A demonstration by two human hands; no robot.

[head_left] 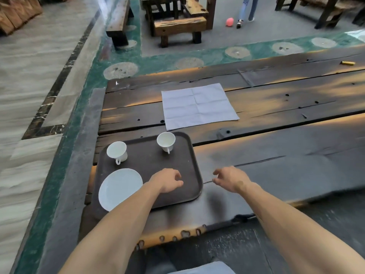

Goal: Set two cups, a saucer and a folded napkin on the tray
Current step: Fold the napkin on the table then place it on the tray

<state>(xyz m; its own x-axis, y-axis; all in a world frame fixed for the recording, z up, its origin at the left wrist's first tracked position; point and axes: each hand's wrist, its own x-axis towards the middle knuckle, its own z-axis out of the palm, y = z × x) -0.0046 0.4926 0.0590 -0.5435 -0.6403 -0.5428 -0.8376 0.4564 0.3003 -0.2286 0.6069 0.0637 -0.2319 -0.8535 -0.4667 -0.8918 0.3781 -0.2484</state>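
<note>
A dark brown tray (183, 155) lies at the table's near left corner. On it stand two white cups, one at the far left (117, 151) and one at the far right (166, 141), with a white saucer (118, 187) at the near left. A pale grey napkin (198, 105) lies spread flat on the table beyond the tray. My left hand (167, 179) hovers over the tray's near right part, fingers loosely curled and holding nothing. Just right of the tray, my right hand (230, 178) hangs above the table, also loosely curled and holding nothing.
The dark wooden table (276, 139) stretches far to the right. A small yellow object (348, 63) lies at its far right. Wooden benches (177, 24) stand on the floor beyond, where a person's legs (246, 8) and a pink ball (229, 22) show.
</note>
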